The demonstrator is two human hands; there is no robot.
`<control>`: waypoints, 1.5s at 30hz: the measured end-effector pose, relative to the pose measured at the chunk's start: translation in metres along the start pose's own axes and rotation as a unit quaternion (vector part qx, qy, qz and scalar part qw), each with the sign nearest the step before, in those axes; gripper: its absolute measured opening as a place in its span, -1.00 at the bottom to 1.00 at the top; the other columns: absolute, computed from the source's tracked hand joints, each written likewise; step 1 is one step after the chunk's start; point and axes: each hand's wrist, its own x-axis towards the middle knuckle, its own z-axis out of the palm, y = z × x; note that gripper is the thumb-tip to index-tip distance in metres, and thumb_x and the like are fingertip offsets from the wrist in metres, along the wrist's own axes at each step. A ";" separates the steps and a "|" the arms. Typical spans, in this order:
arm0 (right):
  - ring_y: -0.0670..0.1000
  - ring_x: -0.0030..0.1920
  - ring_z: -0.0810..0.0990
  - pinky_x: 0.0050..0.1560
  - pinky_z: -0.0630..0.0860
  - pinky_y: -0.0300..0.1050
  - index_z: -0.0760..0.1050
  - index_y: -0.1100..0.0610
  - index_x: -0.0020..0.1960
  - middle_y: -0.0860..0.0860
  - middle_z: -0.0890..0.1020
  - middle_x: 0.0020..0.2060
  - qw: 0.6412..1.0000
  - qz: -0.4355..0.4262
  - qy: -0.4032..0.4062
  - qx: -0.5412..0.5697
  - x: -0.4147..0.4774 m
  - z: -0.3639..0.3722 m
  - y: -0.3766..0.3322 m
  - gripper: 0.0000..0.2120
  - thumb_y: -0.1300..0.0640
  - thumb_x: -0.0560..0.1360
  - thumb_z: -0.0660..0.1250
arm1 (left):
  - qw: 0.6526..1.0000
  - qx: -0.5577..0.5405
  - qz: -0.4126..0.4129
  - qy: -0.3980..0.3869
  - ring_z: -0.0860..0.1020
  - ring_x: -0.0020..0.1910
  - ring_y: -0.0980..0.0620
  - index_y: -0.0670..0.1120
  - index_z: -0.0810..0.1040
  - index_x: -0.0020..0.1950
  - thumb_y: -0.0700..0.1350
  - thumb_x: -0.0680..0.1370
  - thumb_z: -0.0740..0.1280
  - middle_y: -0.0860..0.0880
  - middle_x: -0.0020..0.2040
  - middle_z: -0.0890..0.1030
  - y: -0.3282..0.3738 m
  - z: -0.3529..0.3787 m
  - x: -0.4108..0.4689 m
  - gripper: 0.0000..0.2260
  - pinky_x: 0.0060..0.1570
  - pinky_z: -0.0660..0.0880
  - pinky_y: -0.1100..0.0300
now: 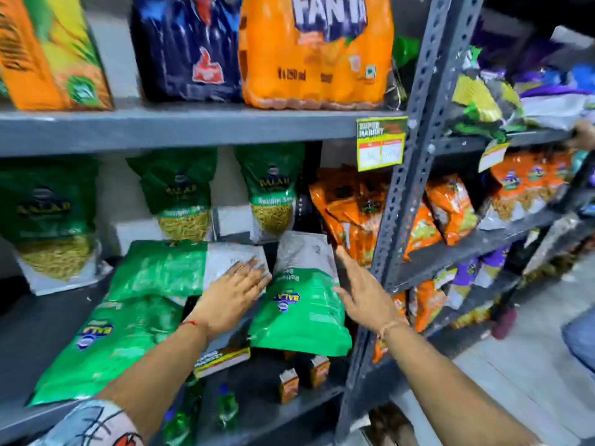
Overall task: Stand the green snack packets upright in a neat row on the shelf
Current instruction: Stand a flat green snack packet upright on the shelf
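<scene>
Three green snack packets stand upright at the back of the middle shelf: one at the left [48,214], one in the middle [180,191], one to the right [273,188]. Three more lie flat at the front. My left hand [235,288] rests flat, fingers spread, on the sideways packet [167,268]. A second flat packet [106,346] lies below it at the shelf's front edge. My right hand [360,291] is open beside the right edge of the upside-down packet [299,304], touching or nearly touching it.
Orange snack packets [351,214] fill the shelf's right end, against a grey perforated upright [402,188]. Drink packs sit on the shelf above [193,123]. Small cartons [289,384] and green bottles [225,410] stand on the shelf below. Another person's hand [584,133] grips the neighbouring rack.
</scene>
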 end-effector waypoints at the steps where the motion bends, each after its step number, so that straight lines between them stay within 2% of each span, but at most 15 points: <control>1: 0.21 0.37 0.33 0.38 0.15 -0.08 0.02 0.13 0.44 0.22 0.34 0.38 0.999 -0.023 -0.023 -0.030 -0.006 0.010 0.013 -0.41 0.10 0.43 0.01 | 1.000 -0.002 0.011 -0.011 0.42 0.32 -0.14 -0.10 0.28 0.32 -0.05 0.25 0.26 -0.06 0.21 0.59 0.005 0.013 0.002 -0.38 0.41 0.07 0.05; 4: 0.05 0.42 0.13 0.39 0.05 -0.14 0.10 0.19 0.41 0.14 0.37 0.37 0.993 -0.041 -0.064 -0.092 -0.022 0.036 0.042 -0.30 0.29 0.24 -0.02 | 1.000 0.013 0.019 -0.019 -0.05 0.50 -0.11 -0.12 0.21 0.40 -0.15 0.28 0.14 -0.05 0.29 0.51 0.018 0.042 -0.004 -0.36 0.48 -0.24 0.08; 7: -0.04 0.42 0.04 0.41 -0.14 -0.25 0.09 0.16 0.42 0.05 0.30 0.41 0.988 -0.054 -0.088 -0.111 -0.030 0.057 0.054 -0.17 0.34 0.19 0.27 | 1.000 -0.002 0.026 -0.015 -0.22 0.51 -0.04 -0.11 0.30 0.34 -0.18 0.29 0.08 -0.05 0.27 0.55 0.027 0.055 -0.003 -0.42 0.45 -0.18 0.09; 11: -0.21 0.41 -0.04 0.42 -0.17 -0.35 0.13 0.11 0.42 -0.08 0.15 0.40 0.997 -0.041 -0.061 -0.011 -0.034 0.072 0.056 -0.29 0.39 0.32 0.23 | 0.999 -0.028 0.015 -0.032 -0.26 0.50 0.03 -0.05 -0.03 0.47 -0.17 0.29 0.09 0.00 0.28 0.54 0.024 0.056 -0.010 -0.26 0.45 -0.18 0.13; 14: -0.33 0.38 0.05 0.45 0.03 -0.25 0.26 0.02 0.35 -0.08 0.22 0.38 0.988 0.053 -0.029 0.142 -0.041 0.074 0.059 -0.36 0.48 0.35 0.10 | 0.998 -0.054 0.030 -0.034 -0.25 0.50 0.07 -0.02 0.05 0.47 -0.17 0.31 0.11 0.02 0.26 0.56 0.022 0.057 -0.009 -0.30 0.44 -0.14 0.15; 18: -0.33 0.27 0.38 0.39 0.27 -0.23 0.46 -0.14 0.14 -0.01 0.44 0.29 0.906 0.187 0.081 0.372 -0.032 0.054 0.039 -0.46 0.46 0.42 0.18 | 0.990 -0.127 0.046 0.036 -0.16 0.51 0.12 -0.07 0.32 0.33 -0.22 0.32 0.11 0.00 0.26 0.56 0.026 0.045 0.002 -0.46 0.43 -0.05 0.17; 21: -0.16 0.13 0.56 0.22 0.46 -0.23 0.60 -0.05 0.02 -0.09 0.65 0.05 0.795 0.223 0.153 0.543 -0.004 0.033 0.018 -0.70 0.28 0.47 0.23 | 0.962 -0.252 -0.041 0.099 0.21 0.45 0.07 -0.04 0.35 0.28 -0.32 0.24 0.10 -0.04 0.28 0.51 0.023 0.020 0.021 -0.40 0.39 0.12 0.20; 23: -0.24 -0.07 0.60 0.06 0.51 -0.24 0.62 -0.04 -0.08 -0.16 0.67 -0.13 0.779 0.240 0.217 0.538 0.022 0.019 0.008 -0.58 0.42 0.48 0.14 | 0.892 -0.404 -0.175 0.104 0.39 0.32 0.01 -0.01 0.40 0.26 -0.35 0.22 0.16 -0.04 0.28 0.49 0.022 0.001 0.039 -0.38 0.34 0.21 0.26; 27: -0.10 -0.10 0.49 -0.02 0.36 -0.23 0.45 0.22 0.08 -0.04 0.53 -0.11 0.832 0.249 0.232 0.438 0.082 -0.003 -0.001 -0.82 0.30 0.51 0.19 | 0.679 -0.588 -0.404 0.176 0.50 0.00 -0.01 -0.25 0.51 0.11 -0.21 0.37 0.17 -0.07 -0.04 0.56 0.014 -0.015 0.091 -0.65 -0.06 0.40 0.26; 31: 0.02 0.16 0.45 0.07 0.28 -0.27 0.36 0.24 0.26 0.06 0.51 0.12 0.860 0.269 0.177 0.396 0.127 0.006 0.017 -0.64 0.06 0.54 0.16 | 0.608 -0.601 -0.475 0.206 0.51 -0.09 -0.04 -0.18 0.51 -0.01 -0.12 0.53 0.22 -0.11 -0.11 0.60 -0.003 -0.003 0.136 -0.84 -0.17 0.37 0.23; 33: 0.07 0.37 0.31 0.26 0.24 -0.19 0.22 0.15 0.38 0.09 0.34 0.38 0.853 0.295 0.150 0.404 0.142 0.016 0.028 -0.51 -0.06 0.53 0.12 | 0.567 -0.640 -0.465 0.229 0.50 -0.19 0.15 -0.05 0.47 -0.20 -0.10 0.54 0.20 0.04 -0.23 0.56 -0.008 0.007 0.152 -0.86 -0.19 0.40 0.31; 37: 0.09 0.46 0.14 0.44 0.07 -0.05 0.06 0.13 0.44 0.08 0.17 0.47 0.847 0.340 0.082 0.401 0.149 0.040 0.051 -0.40 -0.15 0.52 0.06 | 0.462 -0.706 -0.491 0.215 0.48 -0.17 0.20 0.06 0.44 -0.26 0.01 0.54 0.18 0.08 -0.19 0.51 -0.002 0.041 0.171 -0.81 0.06 0.37 0.20; 40: 0.09 0.45 0.19 0.47 0.12 0.00 0.12 0.13 0.43 0.09 0.21 0.46 0.807 0.404 -0.004 0.431 0.143 0.063 0.062 -0.30 -0.28 0.45 0.08 | 0.409 -0.742 -0.500 0.180 0.48 0.20 0.02 0.10 0.51 -0.07 0.16 0.52 0.09 0.00 0.15 0.54 0.013 0.072 0.175 -0.75 0.32 0.32 0.04; 43: 0.10 0.44 0.21 0.45 0.13 -0.04 0.13 0.16 0.42 0.11 0.23 0.45 0.820 0.394 -0.029 0.414 0.137 0.076 0.068 -0.42 -0.15 0.51 0.08 | 0.344 -0.767 -0.522 0.143 0.37 0.35 0.02 0.02 0.42 0.28 0.35 0.38 0.13 -0.03 0.38 0.42 0.029 0.130 0.170 -0.40 0.42 0.25 -0.03; 45: 0.11 0.43 0.22 0.41 0.15 -0.08 0.14 0.19 0.41 0.13 0.24 0.44 0.838 0.377 -0.019 0.393 0.130 0.082 0.070 -0.48 -0.05 0.54 0.09 | 0.328 -0.772 -0.529 0.125 0.29 0.42 0.02 0.00 0.27 0.40 0.37 0.40 0.11 -0.01 0.44 0.31 0.039 0.116 0.169 -0.32 0.43 0.20 0.07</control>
